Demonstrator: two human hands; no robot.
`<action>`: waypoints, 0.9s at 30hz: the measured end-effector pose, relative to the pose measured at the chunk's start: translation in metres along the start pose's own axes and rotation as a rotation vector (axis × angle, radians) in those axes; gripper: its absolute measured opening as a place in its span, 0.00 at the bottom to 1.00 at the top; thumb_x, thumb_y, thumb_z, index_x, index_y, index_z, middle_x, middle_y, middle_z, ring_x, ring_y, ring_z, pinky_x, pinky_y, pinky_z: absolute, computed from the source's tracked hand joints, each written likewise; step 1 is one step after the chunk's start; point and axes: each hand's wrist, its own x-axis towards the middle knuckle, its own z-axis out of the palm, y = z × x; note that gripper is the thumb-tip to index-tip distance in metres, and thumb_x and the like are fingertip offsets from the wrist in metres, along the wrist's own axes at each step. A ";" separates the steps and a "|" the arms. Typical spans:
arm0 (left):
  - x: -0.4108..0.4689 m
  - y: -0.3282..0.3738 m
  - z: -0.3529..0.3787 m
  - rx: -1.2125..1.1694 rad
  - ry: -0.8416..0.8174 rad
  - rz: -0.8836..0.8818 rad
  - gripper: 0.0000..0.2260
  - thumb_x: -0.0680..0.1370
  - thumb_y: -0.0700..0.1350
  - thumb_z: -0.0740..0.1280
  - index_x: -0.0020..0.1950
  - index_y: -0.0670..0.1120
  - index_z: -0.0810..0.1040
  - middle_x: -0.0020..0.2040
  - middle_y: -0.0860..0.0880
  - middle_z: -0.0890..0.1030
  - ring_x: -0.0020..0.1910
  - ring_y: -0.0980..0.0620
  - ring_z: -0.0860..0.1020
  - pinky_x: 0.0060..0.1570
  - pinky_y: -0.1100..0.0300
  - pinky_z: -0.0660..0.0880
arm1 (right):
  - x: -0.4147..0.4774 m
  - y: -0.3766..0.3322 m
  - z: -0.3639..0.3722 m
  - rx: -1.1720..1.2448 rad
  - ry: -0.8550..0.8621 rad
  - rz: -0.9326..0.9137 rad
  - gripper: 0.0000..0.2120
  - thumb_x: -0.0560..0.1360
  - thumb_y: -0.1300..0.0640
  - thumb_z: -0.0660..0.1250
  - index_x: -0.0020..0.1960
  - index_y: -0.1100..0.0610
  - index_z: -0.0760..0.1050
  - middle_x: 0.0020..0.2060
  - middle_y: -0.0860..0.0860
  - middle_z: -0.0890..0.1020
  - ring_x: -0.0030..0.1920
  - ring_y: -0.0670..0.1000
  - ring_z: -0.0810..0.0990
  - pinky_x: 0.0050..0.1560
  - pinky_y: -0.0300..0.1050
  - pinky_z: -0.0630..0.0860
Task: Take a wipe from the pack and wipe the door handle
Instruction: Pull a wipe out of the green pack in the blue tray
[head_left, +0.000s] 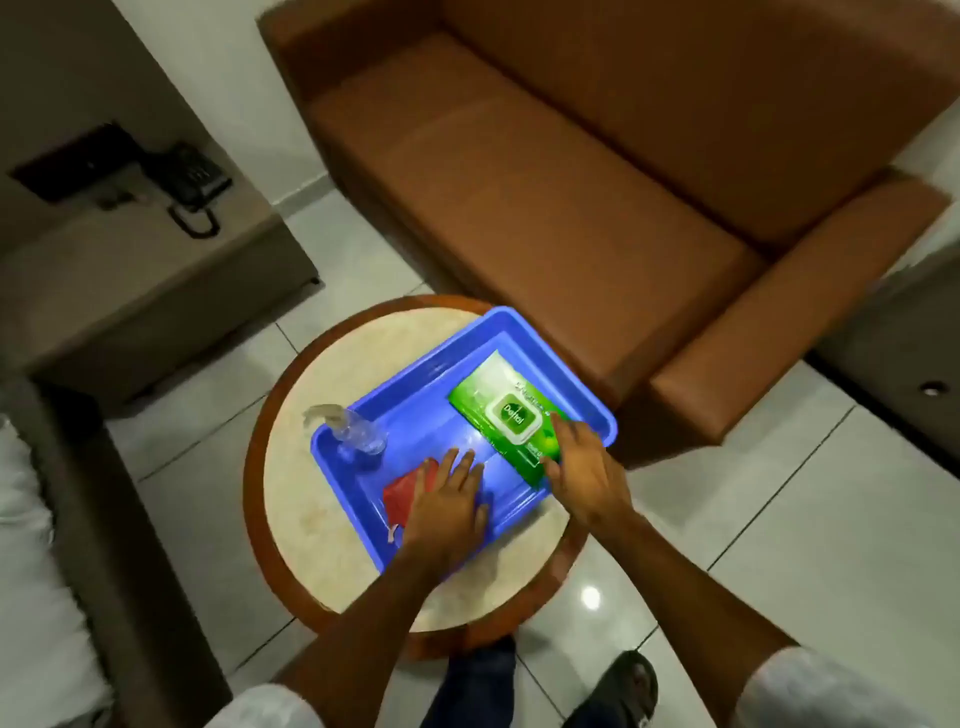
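Observation:
A green wipe pack (498, 410) with a white flip lid lies flat in the right half of a blue tray (415, 395). The lid looks closed. My right hand (584, 470) rests on the pack's near right corner, fingers spread over its edge. My left hand (449, 499) lies flat with fingers apart on the tray floor and partly covers a red cloth (402, 493). No door handle is in view.
The tray sits on a small round table (306, 467) with a wooden rim. A clear spray bottle (353, 431) lies in the tray's left corner. A brown sofa (571, 182) stands behind, a bedside unit with a black phone (195, 176) at left. My feet are below the table.

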 end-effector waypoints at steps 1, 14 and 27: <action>0.014 -0.013 0.012 0.000 -0.014 -0.010 0.26 0.80 0.54 0.54 0.76 0.47 0.58 0.79 0.48 0.57 0.78 0.47 0.51 0.74 0.46 0.47 | 0.021 -0.005 0.018 -0.005 -0.042 -0.005 0.28 0.78 0.54 0.62 0.75 0.56 0.58 0.70 0.58 0.68 0.69 0.59 0.67 0.62 0.53 0.70; 0.112 -0.063 0.044 0.002 -0.163 0.125 0.42 0.73 0.43 0.67 0.78 0.43 0.42 0.80 0.45 0.42 0.78 0.47 0.43 0.75 0.44 0.43 | 0.131 -0.017 0.094 -0.189 -0.080 0.083 0.30 0.72 0.38 0.65 0.63 0.59 0.69 0.61 0.60 0.73 0.62 0.63 0.70 0.51 0.57 0.75; 0.119 -0.073 0.028 0.174 -0.269 0.216 0.33 0.79 0.47 0.60 0.78 0.45 0.45 0.80 0.44 0.44 0.78 0.43 0.40 0.73 0.39 0.38 | 0.126 -0.012 0.087 -0.276 -0.091 0.050 0.23 0.78 0.42 0.57 0.57 0.61 0.72 0.52 0.60 0.80 0.55 0.62 0.77 0.44 0.54 0.75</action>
